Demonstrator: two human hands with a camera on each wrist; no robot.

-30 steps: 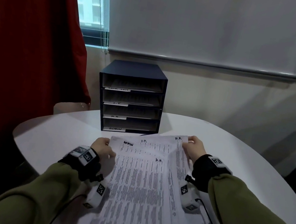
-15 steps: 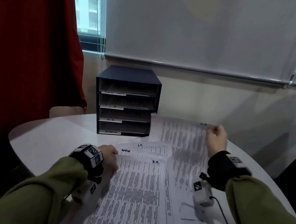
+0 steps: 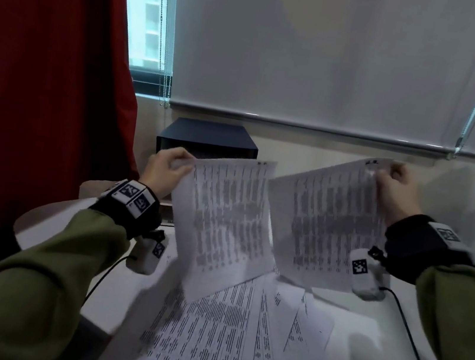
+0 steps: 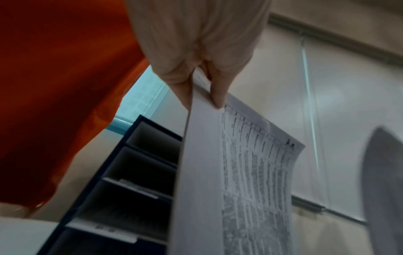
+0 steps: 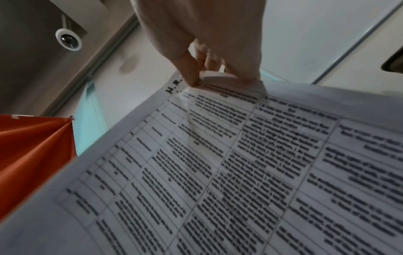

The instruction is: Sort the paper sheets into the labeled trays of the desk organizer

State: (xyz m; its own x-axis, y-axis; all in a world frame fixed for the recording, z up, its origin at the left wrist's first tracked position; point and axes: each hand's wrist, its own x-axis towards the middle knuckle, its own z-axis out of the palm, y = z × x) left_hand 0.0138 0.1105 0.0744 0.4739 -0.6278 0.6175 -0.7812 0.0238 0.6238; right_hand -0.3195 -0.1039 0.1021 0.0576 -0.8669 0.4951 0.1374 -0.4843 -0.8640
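Left hand [image 3: 166,170] pinches one printed sheet [image 3: 223,224]; right hand [image 3: 395,194] pinches another sheet [image 3: 325,225], both raised above the surface [image 3: 388,359], before the organizer [image 3: 208,139].

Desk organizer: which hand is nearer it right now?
Left. The left hand holds its sheet up right in front of the desk organizer; the right hand holds its H.R. sheet off to the organizer's right.
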